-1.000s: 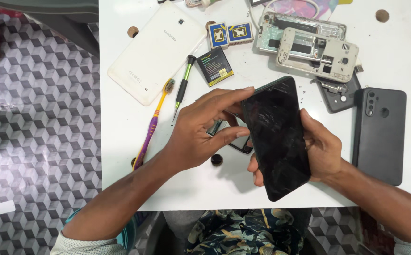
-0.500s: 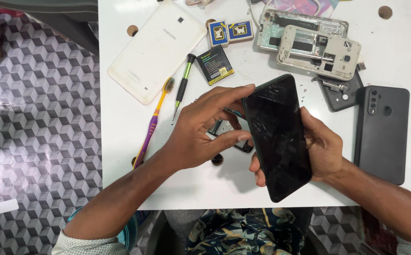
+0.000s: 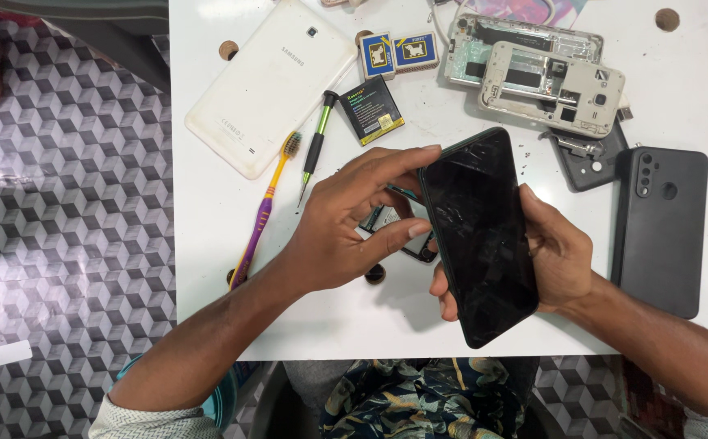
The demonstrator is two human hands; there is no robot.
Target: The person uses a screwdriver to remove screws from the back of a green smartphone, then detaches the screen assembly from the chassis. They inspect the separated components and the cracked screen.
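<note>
A black smartphone (image 3: 479, 236) with a cracked screen is held tilted above the white table (image 3: 330, 317). My right hand (image 3: 553, 256) cups it from behind and grips its right edge. My left hand (image 3: 346, 223) pinches the phone's upper left edge, with the index finger at the top corner and the thumb on the left side. Under my left hand lies a small dark phone part (image 3: 390, 223), partly hidden.
On the table lie a white tablet face down (image 3: 273, 85), a green-handled screwdriver (image 3: 315, 158), a purple and yellow toothbrush (image 3: 263, 215), a black battery (image 3: 374, 120), two small boxes (image 3: 397, 53), bare phone frames (image 3: 545, 77), a dark phone (image 3: 661, 232) at right. Patterned floor at left.
My left index finger has stretched further along the phone's top edge. The phone has barely shifted.
</note>
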